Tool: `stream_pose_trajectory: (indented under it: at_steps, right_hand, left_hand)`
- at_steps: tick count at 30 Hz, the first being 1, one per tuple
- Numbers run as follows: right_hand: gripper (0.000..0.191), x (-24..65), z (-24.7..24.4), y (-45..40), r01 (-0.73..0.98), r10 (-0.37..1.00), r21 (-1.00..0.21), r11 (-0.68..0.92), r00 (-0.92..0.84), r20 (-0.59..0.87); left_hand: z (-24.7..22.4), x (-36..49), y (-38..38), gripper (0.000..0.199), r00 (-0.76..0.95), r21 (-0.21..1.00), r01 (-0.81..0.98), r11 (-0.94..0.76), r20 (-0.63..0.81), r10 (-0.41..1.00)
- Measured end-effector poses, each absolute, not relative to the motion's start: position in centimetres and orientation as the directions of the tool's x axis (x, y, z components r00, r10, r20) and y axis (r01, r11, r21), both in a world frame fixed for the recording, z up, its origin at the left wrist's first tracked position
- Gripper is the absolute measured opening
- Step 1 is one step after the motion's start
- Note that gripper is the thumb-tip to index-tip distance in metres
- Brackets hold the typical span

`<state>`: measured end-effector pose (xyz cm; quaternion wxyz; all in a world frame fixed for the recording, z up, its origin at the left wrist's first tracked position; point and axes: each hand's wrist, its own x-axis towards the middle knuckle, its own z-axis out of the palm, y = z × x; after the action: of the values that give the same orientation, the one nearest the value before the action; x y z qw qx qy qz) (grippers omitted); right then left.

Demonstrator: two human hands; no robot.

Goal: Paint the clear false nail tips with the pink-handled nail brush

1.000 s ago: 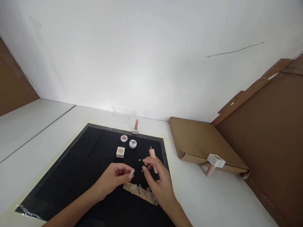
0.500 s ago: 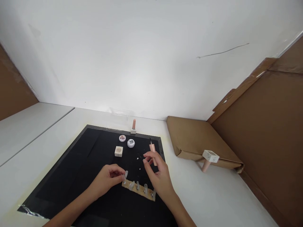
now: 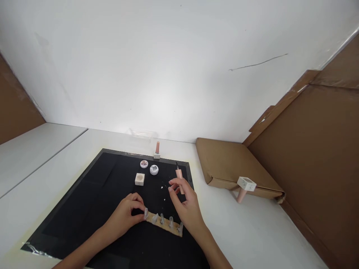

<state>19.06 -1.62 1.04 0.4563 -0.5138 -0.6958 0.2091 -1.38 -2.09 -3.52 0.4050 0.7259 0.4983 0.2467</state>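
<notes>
A cardboard-coloured strip [image 3: 165, 224] bearing several clear nail tips lies on the black mat [image 3: 84, 194]. With bent thumb and fingers, my left hand [image 3: 127, 215] grips a clear nail tip [image 3: 146, 213] standing at the strip's left end. My right hand [image 3: 188, 205] hovers over the strip's right side, thumb and index finger close together. Between its fingers is a pink nail polish brush cap [image 3: 178, 174], its dark brush pointing up and away. Whether anything small sits at the right fingertips, I cannot tell.
A square white bottle [image 3: 139, 179] and two small round pots [image 3: 144, 164] [image 3: 154, 170] stand on the mat. A pink-capped nail polish bottle [image 3: 157, 150] is at its back edge. Rightward, another polish bottle [image 3: 246, 185] lies near a flat cardboard box [image 3: 232, 160].
My left hand has brought the raised nail tip down onto the strip's left end. My right hand keeps its pose with the brush cap. The view has shifted slightly.
</notes>
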Motion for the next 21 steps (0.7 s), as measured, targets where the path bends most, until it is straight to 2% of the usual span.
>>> stream_pose_trajectory:
  at_steps: [6,9,13,16,21]
  right_hand:
    - [0.013,19.1,1.2,-1.7,0.525,0.904,-0.757,0.389,-0.063,0.422]
    - [0.014,19.1,1.2,-1.6,0.526,0.904,-0.756,0.39,-0.063,0.422]
    - [0.014,19.1,1.1,-1.6,0.522,0.904,-0.756,0.394,-0.072,0.421]
    - [0.013,19.1,1.0,-1.6,0.524,0.905,-0.755,0.394,-0.077,0.418]
    - [0.013,19.2,1.0,-1.6,0.527,0.906,-0.754,0.392,-0.08,0.415]
  left_hand:
    - [-3.3,-1.6,-1.9,0.014,0.4,0.836,0.531,-0.137,-0.105,0.911]
    - [-2.8,-2.1,-2.2,0.04,0.419,0.86,0.499,-0.108,-0.13,0.899]
    - [-1.5,-2.2,-2.8,0.068,0.497,0.868,0.449,-0.213,-0.045,0.866]
    - [-0.7,-1.3,-2.9,0.071,0.571,0.811,0.481,-0.333,-0.002,0.821]
    - [-0.3,0.6,-2.6,0.069,0.659,0.647,0.574,-0.502,-0.001,0.753]
